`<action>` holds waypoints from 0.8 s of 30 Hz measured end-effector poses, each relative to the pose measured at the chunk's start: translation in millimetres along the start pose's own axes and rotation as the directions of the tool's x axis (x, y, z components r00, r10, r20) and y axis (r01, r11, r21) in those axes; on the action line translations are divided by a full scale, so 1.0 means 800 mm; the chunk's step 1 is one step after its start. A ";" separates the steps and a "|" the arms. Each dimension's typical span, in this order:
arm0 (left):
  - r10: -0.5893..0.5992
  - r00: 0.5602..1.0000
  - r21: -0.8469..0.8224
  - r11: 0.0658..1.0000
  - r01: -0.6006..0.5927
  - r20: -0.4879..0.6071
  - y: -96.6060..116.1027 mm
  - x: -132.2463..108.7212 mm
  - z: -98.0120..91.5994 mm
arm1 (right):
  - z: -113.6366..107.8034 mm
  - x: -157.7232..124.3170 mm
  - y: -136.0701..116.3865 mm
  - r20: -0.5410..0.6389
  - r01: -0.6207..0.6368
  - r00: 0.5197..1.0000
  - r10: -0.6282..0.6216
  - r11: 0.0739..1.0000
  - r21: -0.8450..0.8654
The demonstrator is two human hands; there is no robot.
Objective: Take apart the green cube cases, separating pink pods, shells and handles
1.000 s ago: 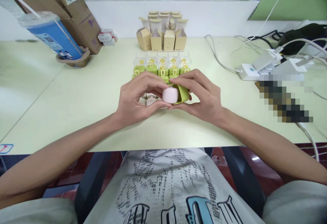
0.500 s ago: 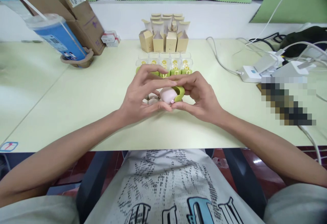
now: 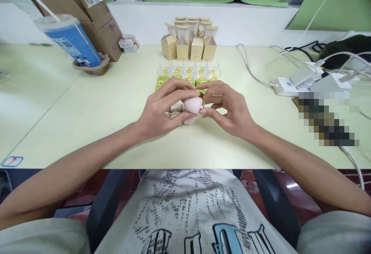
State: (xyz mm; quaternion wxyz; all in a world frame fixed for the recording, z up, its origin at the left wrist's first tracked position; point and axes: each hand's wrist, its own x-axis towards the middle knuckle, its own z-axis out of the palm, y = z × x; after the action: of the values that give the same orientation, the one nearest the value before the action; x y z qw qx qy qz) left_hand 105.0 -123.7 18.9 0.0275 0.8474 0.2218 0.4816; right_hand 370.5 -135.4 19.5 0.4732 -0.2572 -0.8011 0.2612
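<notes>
A pale pink egg-shaped piece [image 3: 193, 105] with a small nub at its right end is held up between my two hands. Behind it shows the rim of a green curved cover [image 3: 200, 94], partly hidden by fingers. My left hand [image 3: 165, 109] grips the pink piece, thumb below and fingers over the top. The fingers of my right hand [image 3: 227, 107] rest at the green cover, its thumb tip by the nub. Several whitish rounded pieces [image 3: 176, 107] lie on the table under my left hand. Beyond my fingers stand several green pieces [image 3: 162, 80], partly covered.
Clear cups with yellow marks [image 3: 189, 70] stand in a row ahead, before several open cardboard boxes [image 3: 197, 48]. At left are a blue cup [image 3: 74, 41], a carton [image 3: 106, 33] and small white boxes [image 3: 129, 43]. A power strip [image 3: 288, 86] with cables lies at right.
The pink piece has turned, so its green cover now shows less and sits behind it. My right thumb has drawn slightly away from the left one. The view has shifted a little.
</notes>
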 end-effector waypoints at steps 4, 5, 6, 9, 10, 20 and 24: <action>0.093 0.995 0.005 0.996 -0.093 0.018 -0.001 0.000 -0.001 | -0.004 0.003 0.007 0.044 0.039 0.998 -0.038 0.999 -0.008; 0.113 0.993 0.003 0.994 -0.113 0.022 -0.001 0.001 -0.002 | -0.005 0.003 0.009 0.038 0.074 0.997 -0.074 0.997 -0.015; 0.126 0.992 0.002 0.992 -0.126 0.023 -0.001 0.002 -0.002 | -0.005 0.003 0.011 0.030 0.109 0.994 -0.108 0.994 -0.018; 0.166 0.986 -0.024 0.986 -0.166 0.010 0.000 0.005 -0.003 | -0.007 0.004 0.015 0.023 0.175 0.984 -0.174 0.984 -0.028; 0.172 0.985 -0.027 0.985 -0.172 0.006 0.000 0.006 -0.003 | -0.008 0.004 0.016 0.025 0.187 0.982 -0.186 0.982 -0.037; 0.068 0.997 -0.070 0.995 -0.069 -0.026 0.008 0.007 0.002 | -0.011 0.010 0.016 0.053 0.291 0.956 -0.287 0.954 -0.075; -0.039 0.999 -0.086 0.995 0.042 0.033 0.011 0.007 -0.002 | -0.009 0.011 0.017 0.055 0.309 0.951 -0.306 0.948 -0.073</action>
State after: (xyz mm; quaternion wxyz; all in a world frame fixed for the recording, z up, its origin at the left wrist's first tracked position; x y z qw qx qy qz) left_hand 109.6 -129.7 26.5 0.0774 0.8482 0.2176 0.4766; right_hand 375.7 -118.0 19.0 0.4801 -0.1426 -0.8512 0.1571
